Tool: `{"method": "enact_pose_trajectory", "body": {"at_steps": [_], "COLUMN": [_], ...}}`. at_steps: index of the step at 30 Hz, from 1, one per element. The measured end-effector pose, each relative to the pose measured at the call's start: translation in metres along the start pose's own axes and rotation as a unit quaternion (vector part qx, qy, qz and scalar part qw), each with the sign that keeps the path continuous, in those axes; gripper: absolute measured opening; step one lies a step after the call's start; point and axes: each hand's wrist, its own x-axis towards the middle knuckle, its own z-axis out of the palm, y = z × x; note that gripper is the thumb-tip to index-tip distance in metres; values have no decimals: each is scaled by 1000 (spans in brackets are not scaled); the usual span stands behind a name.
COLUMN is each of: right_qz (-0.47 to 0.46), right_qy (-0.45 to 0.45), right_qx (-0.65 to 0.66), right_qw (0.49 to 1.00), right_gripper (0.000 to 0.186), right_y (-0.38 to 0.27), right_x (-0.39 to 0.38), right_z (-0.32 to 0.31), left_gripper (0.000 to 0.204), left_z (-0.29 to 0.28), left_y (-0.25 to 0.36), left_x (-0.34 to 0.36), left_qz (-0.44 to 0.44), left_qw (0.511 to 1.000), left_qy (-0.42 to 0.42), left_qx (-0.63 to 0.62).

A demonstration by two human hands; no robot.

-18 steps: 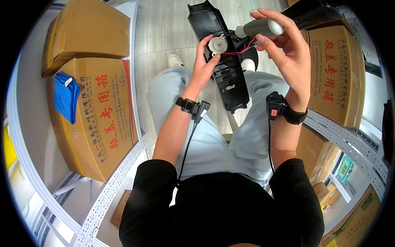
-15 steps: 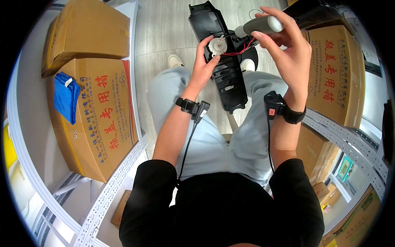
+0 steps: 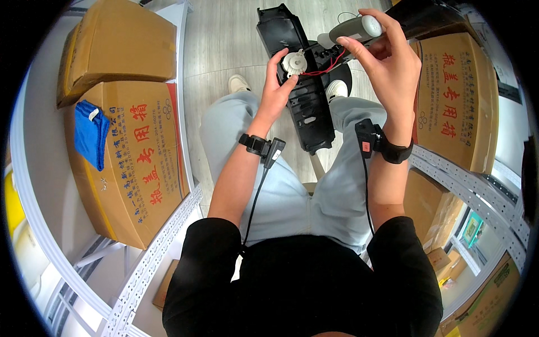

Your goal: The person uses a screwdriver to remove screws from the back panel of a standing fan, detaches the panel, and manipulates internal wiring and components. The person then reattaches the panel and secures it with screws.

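Observation:
My left hand has its thumb and forefinger closed around a white round plastic part, holding it against a long black plastic housing. Two red wires run from this part toward the right. Above the housing's right side, my right hand grips a screwdriver by its thick grey handle, between thumb and fingers. The handle lies nearly level, its lighter collar pointing left toward the housing. I cannot make out clearly where the screwdriver's tip rests.
Cardboard boxes stand on the metal shelf to my left, with a folded blue cloth on one. More boxes fill the shelf on my right. A cable hangs from each wrist strap. My legs are below the housing.
My right hand and the screwdriver have shifted slightly left and up. The housing and the white part have moved a little left; my left hand keeps its hold.

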Motion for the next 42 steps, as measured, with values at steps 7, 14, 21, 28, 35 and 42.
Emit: {"method": "enact_pose_trajectory", "body": {"at_steps": [7, 14, 21, 28, 35, 42], "right_qz": [-14, 54, 101, 21, -115, -61], "right_qy": [-17, -43, -61, -11, -39, -81], "right_qx": [217, 162, 263, 44, 72, -104], "right_qw": [976, 984, 958, 999, 990, 989], "right_gripper": [48, 49, 47, 42, 38, 27], "right_y": [5, -9, -16, -6, -2, -21], "right_x": [2, 2, 4, 2, 9, 18], "right_z": [11, 2, 1, 6, -11, -11], "left_gripper": [66, 68, 67, 66, 66, 66], "left_z": [0, -2, -2, -4, -2, -4], "left_y": [2, -2, -3, -6, 0, 10], "left_x": [1, 1, 3, 3, 3, 0], "left_qz": [0, -10, -3, -13, -16, -15], "left_qw": [1000, 1000, 1000, 1000, 1000, 1000], "left_qy": [3, -5, 1, -3, -3, 8], "left_qx": [-24, -5, 14, -5, -9, -26]}}
